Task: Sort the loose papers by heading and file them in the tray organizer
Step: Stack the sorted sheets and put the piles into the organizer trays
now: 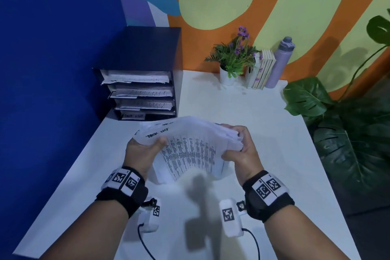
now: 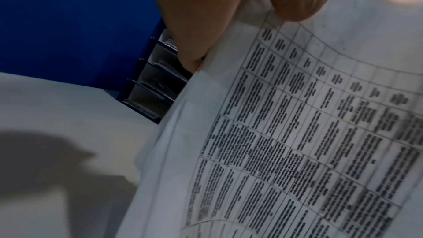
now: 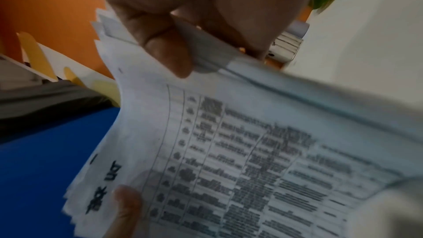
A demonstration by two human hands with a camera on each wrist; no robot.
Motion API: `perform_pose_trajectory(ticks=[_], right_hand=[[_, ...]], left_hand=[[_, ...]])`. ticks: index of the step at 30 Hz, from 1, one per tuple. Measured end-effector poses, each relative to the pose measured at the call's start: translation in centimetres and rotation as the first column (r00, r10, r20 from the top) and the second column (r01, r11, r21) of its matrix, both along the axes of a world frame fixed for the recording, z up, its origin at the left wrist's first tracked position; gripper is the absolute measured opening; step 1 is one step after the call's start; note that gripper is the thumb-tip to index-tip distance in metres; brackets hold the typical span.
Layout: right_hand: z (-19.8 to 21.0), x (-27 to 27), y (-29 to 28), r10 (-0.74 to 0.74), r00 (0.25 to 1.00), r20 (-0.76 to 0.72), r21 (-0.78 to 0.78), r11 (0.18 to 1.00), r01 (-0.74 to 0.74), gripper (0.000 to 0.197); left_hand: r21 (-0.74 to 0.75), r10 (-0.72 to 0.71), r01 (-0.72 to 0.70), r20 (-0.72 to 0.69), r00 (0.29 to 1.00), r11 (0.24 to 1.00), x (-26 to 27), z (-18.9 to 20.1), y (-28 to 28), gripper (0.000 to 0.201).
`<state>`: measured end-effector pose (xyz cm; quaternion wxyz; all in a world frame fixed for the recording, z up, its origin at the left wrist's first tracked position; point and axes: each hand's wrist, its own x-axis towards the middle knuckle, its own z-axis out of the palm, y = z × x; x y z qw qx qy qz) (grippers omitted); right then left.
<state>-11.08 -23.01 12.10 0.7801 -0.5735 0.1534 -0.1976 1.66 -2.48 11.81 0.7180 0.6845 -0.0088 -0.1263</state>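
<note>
1. Both hands are holding one stack of papers (image 1: 190, 145) at frame centre, above the worktop (image 1: 242, 112).
2. Left hand (image 1: 141, 154) grip is pinching the headed edge.
3. Right hand (image 1: 240, 150) grip is clamping the opposite edge.
4. Tray organizer (image 1: 139, 74) is standing upper left, papers in its trays.

Your head view is evenly lit and fairly sharp, with light from above and behind casting a soft grey shadow on the white desk top (image 1: 263, 116) between your forearms. Its edges bow outward. Both wrist views are dimmer and grainy; the printed white paper stack (image 3: 240, 151) smears with motion blur.
</note>
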Motion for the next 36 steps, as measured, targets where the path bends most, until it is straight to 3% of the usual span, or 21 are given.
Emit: perform_pose_trajectory(ticks=[3, 6, 9, 12, 14, 16, 19, 22, 26, 29, 34, 36], right_hand=[[-0.7, -1.3, -1.7, 0.089, 0.996, -0.005, 0.052, 0.995, -0.089, 0.042], [-0.6, -2.0, -2.7, 0.083, 0.997, -0.003, 0.001, 0.997, -0.083, 0.023], [-0.6, -1.2, -2.3, -0.022, 1.000, 0.002, -0.082, 0.996, 0.022, 0.018], [-0.5, -0.3, -1.0, -0.149, 0.988, 0.031, -0.056, 0.987, 0.151, 0.013], [-0.3, 0.0, -0.2, -0.142, 0.990, 0.004, -0.080, 0.987, 0.142, 0.022], [-0.5, 0.0, -0.1, -0.065, 0.997, -0.044, -0.105, 0.993, 0.060, 0.049], [-1.3, -0.5, -1.6, 0.087, 0.977, -0.195, -0.144, 0.983, -0.116, 0.086], [-1.5, -1.5, -2.3, 0.279, 0.888, -0.366, -0.258, 0.886, -0.385, 0.113], [-2.0, -1.0, -0.9, 0.311, 0.877, -0.367, -0.242, 0.878, -0.413, 0.118], [-1.7, 0.1, -0.7, 0.243, 0.934, -0.262, -0.193, 0.935, -0.298, 0.118], [-2.8, 0.3, -0.3, 0.426, 0.819, -0.384, -0.280, 0.792, -0.543, 0.120], [-3.7, 0.3, 0.9, 0.418, 0.817, -0.398, -0.274, 0.796, -0.540, 0.110]], left_hand=[[0.063, 0.000, 0.002, -0.033, 0.999, 0.998, 0.1, -0.3, 0.9, 0.019], [0.050, -0.015, 0.018, -0.061, 0.998, 0.999, 0.7, -1.2, 1.4, 0.047], [0.023, -0.056, 0.057, -0.067, 0.996, 0.998, 0.2, -0.8, 0.9, 0.039], [0.015, -0.075, 0.076, -0.041, 0.996, 0.997, -0.5, 0.2, 0.2, 0.035], [-0.004, -0.125, 0.125, 0.002, 0.992, 0.992, -0.2, 0.0, 0.0, 0.052], [-0.033, -0.128, 0.128, 0.013, 0.992, 0.991, -0.1, 0.1, -0.1, 0.064], [-0.066, -0.096, 0.095, -0.007, 0.995, 0.993, 0.3, -0.3, -0.3, 0.055], [-0.039, -0.074, 0.073, -0.025, 0.997, 0.997, 0.2, -0.6, -0.6, 0.046], [-0.022, -0.003, 0.003, -0.037, 0.999, 1.000, 0.6, -1.4, -1.3, 0.025], [-0.044, 0.073, -0.073, -0.008, 0.997, 0.996, 0.8, -0.9, -1.7, 0.030], [-0.033, 0.186, -0.186, 0.009, 0.983, 0.982, 1.6, -1.8, -0.5, 0.018], [-0.031, 0.145, -0.146, -0.033, 0.989, 0.989, 1.6, -2.3, 0.2, 0.024]])
